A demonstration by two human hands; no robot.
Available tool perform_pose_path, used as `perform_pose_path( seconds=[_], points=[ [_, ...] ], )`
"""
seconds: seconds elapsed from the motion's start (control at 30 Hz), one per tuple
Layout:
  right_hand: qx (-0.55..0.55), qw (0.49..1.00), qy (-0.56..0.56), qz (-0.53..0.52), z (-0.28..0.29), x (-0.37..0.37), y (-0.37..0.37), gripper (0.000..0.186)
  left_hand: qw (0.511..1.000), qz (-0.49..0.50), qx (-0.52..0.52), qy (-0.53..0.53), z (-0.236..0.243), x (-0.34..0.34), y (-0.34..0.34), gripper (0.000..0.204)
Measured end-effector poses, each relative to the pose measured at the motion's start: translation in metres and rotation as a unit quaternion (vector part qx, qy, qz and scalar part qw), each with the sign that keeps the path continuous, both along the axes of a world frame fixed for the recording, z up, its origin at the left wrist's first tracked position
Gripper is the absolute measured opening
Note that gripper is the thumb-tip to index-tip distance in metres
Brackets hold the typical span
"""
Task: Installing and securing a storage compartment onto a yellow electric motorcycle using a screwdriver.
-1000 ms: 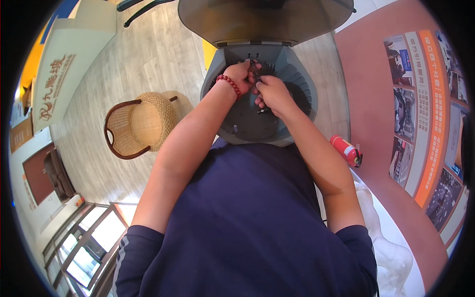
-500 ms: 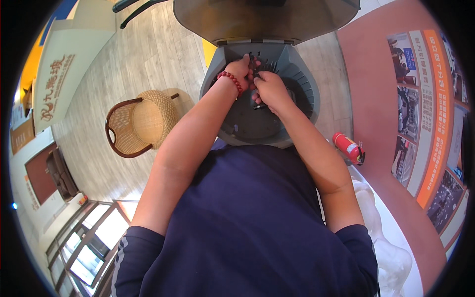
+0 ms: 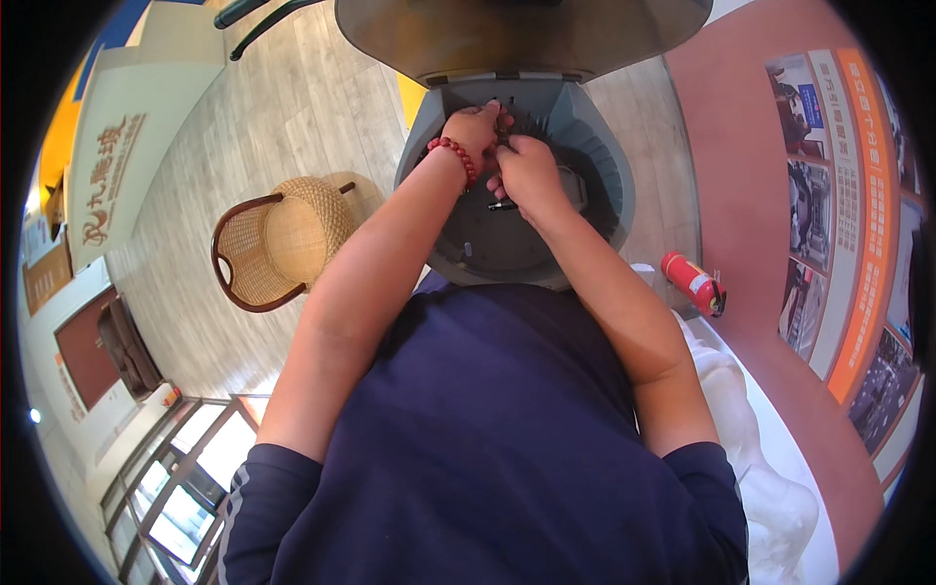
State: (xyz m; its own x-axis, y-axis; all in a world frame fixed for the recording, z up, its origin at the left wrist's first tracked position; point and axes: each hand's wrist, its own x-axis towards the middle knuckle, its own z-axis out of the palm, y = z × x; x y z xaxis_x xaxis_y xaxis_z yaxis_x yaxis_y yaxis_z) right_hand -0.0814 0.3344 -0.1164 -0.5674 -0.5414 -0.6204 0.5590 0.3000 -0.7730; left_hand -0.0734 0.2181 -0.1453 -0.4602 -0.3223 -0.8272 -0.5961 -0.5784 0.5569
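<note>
A grey tub (image 3: 604, 166) stands in front of me with its dark, smoky lid (image 3: 522, 34) raised at the back. My left hand (image 3: 473, 130), with a red bead bracelet at the wrist, reaches to its back part, fingers curled on something small and dark that is largely hidden. Beside it, lower right, my right hand (image 3: 526, 175) has curled fingers around what seems a small black part (image 3: 502, 205) with a shiny end, poking out below them. Dark bristly pieces lie behind my hands. A small pale piece (image 3: 468, 250) lies on the tub's floor.
A wicker chair (image 3: 283, 244) stands on the wood floor to the left. A red fire extinguisher (image 3: 690, 281) and a white sculpted figure (image 3: 760, 468) are at the right, beside a wall display (image 3: 843, 224). A dark curved bar (image 3: 253, 29) shows top left.
My left hand has edged up toward the tub's back wall. My right hand has shifted slightly up and left. The surroundings have shifted a little in the view.
</note>
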Motion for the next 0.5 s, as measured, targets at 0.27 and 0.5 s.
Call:
perform_pose_path(
  seconds=[0.27, 0.5],
  points=[
    [-0.209, 0.935, -0.261, -0.114, -0.014, -0.018, 0.016, 0.013, 1.000, -0.018, 0.004, -0.012, -0.002, -0.005, -0.008, 0.024],
    [-0.219, 0.921, -0.294, -0.131, -0.018, -0.018, 0.020, 0.013, 0.991, -0.019, 0.131, -0.023, 0.017, 0.012, -0.004, 0.020]
  ],
)
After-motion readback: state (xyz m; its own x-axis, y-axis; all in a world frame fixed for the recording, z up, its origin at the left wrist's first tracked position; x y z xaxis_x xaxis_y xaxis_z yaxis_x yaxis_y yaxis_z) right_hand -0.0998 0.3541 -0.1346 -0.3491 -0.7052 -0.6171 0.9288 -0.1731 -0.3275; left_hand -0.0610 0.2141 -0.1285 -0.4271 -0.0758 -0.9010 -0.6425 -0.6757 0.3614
